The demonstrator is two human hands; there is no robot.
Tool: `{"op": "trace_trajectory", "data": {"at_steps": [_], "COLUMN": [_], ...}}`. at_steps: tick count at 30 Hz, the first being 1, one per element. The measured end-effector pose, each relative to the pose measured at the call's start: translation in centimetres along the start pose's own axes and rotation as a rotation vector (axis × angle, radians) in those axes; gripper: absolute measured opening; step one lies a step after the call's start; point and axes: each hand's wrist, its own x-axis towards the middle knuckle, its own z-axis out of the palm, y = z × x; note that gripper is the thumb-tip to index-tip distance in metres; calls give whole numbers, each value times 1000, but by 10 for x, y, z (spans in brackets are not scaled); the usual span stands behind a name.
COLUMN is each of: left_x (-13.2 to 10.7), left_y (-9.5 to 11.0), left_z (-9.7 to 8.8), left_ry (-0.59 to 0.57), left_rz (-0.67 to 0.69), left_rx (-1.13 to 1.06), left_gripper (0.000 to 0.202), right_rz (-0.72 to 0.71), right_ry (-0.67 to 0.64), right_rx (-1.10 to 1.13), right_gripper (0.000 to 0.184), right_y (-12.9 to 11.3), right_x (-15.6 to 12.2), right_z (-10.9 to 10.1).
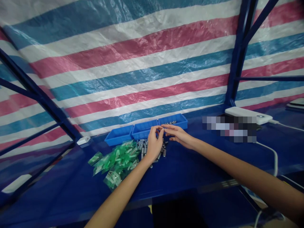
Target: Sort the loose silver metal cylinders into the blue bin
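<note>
My left hand [155,144] is closed in a pinch above a pile of small grey metal cylinders [143,146]. Its fingertips meet those of my right hand [179,135], whose fingers are also drawn together. Whatever lies between the fingertips is too small to make out. Just beyond my hands stand a middle blue bin [139,133] and a right blue bin [184,120], the right one holding small metal parts [171,123]. Left of the cylinders lies a heap of small green-tinted plastic packets [122,158] with pale pieces inside.
A third blue bin [118,135] stands at the left of the row. On the blue table [190,171] are a white plug-like block [83,140], a white power bank [247,114] with a cable [275,155], and a blurred-out object. Blue metal posts [235,60] and striped sheeting stand behind.
</note>
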Motion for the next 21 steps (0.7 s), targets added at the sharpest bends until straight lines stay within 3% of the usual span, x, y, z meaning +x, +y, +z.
{"op": "trace_trajectory", "data": {"at_steps": [4, 13, 21], "left_x": [0, 0, -3], "left_y": [1, 1, 3], "left_z": [-1, -2, -1], "left_ry": [-9, -62, -214], "left_rz": [5, 51, 119], "left_rx": [-4, 113, 437], "left_gripper": [16, 13, 16], "right_rz": [-9, -65, -149], "right_ry": [7, 155, 231], "right_rx": [15, -83, -253], "right_gripper": [33, 28, 27], "right_y": [1, -4, -1], "right_x": [0, -1, 3], "right_z": [1, 3, -1]}}
